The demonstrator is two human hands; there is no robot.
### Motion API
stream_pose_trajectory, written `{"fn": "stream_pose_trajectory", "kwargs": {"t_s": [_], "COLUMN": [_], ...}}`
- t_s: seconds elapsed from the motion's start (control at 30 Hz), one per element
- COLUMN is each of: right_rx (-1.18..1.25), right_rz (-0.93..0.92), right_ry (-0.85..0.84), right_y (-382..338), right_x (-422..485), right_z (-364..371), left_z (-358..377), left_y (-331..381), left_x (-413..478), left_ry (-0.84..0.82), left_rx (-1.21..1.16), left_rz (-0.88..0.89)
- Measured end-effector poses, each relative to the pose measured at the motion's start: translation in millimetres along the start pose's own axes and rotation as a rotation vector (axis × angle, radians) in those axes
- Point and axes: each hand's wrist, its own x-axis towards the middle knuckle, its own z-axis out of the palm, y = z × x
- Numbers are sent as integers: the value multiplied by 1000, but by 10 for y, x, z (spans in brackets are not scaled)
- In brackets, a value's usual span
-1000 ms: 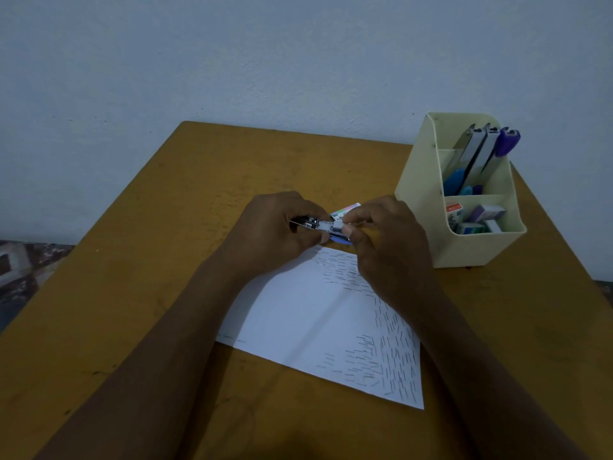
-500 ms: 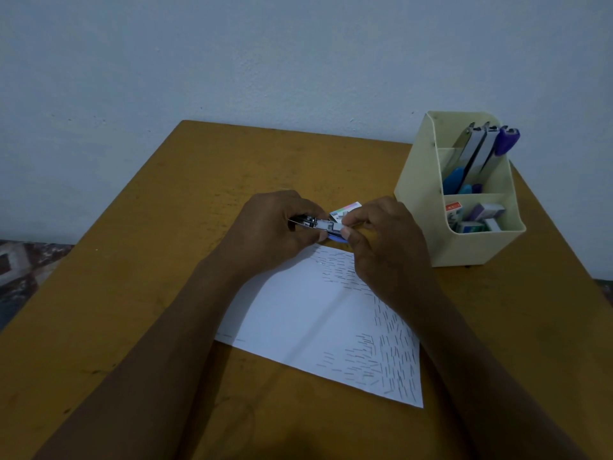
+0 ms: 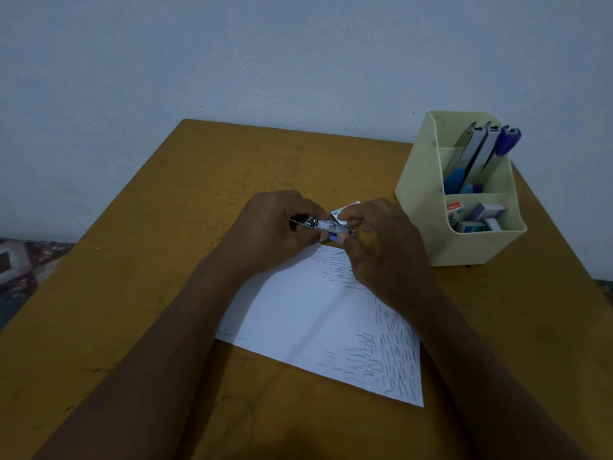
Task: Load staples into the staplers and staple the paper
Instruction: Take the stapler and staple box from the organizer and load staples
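A small metal stapler (image 3: 326,226) with a blue underside is held above the far edge of a white paper sheet (image 3: 308,320) that carries many staples along its right and far sides. My left hand (image 3: 275,230) grips the stapler's left end. My right hand (image 3: 378,240) pinches its right end, fingertips on the staple channel. A small staple box (image 3: 345,209) lies just behind the hands, mostly hidden. Whether a staple strip sits between my fingers is hidden.
A cream desk organiser (image 3: 424,194) stands at the right, holding several staplers (image 3: 477,151) upright and small staple boxes (image 3: 481,217) in its front pocket. The brown table (image 3: 132,277) ends at a pale wall behind and drops off at the left.
Both hands stay almost in place on the stapler; the right fingertips shifted slightly along its right end.
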Motion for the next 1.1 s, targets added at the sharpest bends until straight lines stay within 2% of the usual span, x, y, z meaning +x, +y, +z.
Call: {"fn": "stream_pose_trajectory", "kwargs": {"t_s": [0.47, 0.77, 1.1], "right_rx": [-72, 18, 51], "right_rz": [-74, 46, 60], "right_ry": [-10, -23, -10], "right_y": [73, 30, 105], "right_x": [-8, -1, 10], "right_z": [8, -18, 36], "left_z": [1, -5, -31], "left_y": [8, 20, 115], "left_x": [2, 2, 0], "left_ry": [-2, 16, 40], "left_rx": [14, 10, -34], "left_rz": [-11, -26, -63]}}
